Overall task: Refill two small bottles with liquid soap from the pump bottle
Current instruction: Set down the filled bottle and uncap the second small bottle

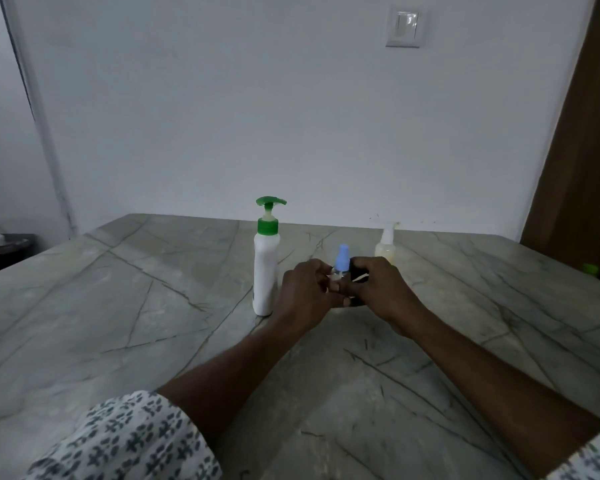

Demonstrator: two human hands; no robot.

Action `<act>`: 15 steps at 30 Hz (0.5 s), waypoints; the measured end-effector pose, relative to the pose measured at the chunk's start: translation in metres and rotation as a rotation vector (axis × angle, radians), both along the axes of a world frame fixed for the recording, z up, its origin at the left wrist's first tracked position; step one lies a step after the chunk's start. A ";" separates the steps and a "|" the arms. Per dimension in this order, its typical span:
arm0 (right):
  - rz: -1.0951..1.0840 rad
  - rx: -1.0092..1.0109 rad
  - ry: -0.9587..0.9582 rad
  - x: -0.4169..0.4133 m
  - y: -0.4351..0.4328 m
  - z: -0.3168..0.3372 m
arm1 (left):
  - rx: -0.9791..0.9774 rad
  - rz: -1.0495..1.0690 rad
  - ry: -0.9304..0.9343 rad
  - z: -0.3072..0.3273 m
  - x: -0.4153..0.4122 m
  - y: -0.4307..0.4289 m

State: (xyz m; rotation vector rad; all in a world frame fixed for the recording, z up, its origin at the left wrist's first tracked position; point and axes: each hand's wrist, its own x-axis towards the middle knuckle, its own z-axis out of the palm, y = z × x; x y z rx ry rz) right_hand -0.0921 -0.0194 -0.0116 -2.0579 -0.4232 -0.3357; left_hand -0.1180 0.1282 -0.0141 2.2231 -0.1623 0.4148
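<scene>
Centre frame: left grip [305, 289], right grip [378, 285] are pinching the small bottle [342, 262]. A slipping twist is risking toppling the adjacent pump bottle [266, 271]

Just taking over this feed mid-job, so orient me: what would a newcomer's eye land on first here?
At the centre of the stone table, the left hand and right hand grip a small blue-capped bottle between them. Just to their left stands the white pump bottle with a green pump, upright. A second small bottle with pale yellowish contents stands behind the right hand.
</scene>
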 end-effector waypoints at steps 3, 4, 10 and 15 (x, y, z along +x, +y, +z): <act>0.035 0.034 0.050 -0.002 -0.002 -0.002 | 0.020 0.008 -0.012 0.000 0.001 -0.001; 0.055 0.047 0.072 -0.004 -0.002 -0.002 | 0.035 0.011 -0.019 -0.001 0.001 -0.002; -0.169 -0.043 -0.180 -0.007 0.005 0.010 | 0.040 0.039 0.006 0.003 0.000 -0.005; -0.162 -0.119 -0.171 -0.004 0.006 0.011 | 0.034 0.022 0.009 0.003 0.000 -0.004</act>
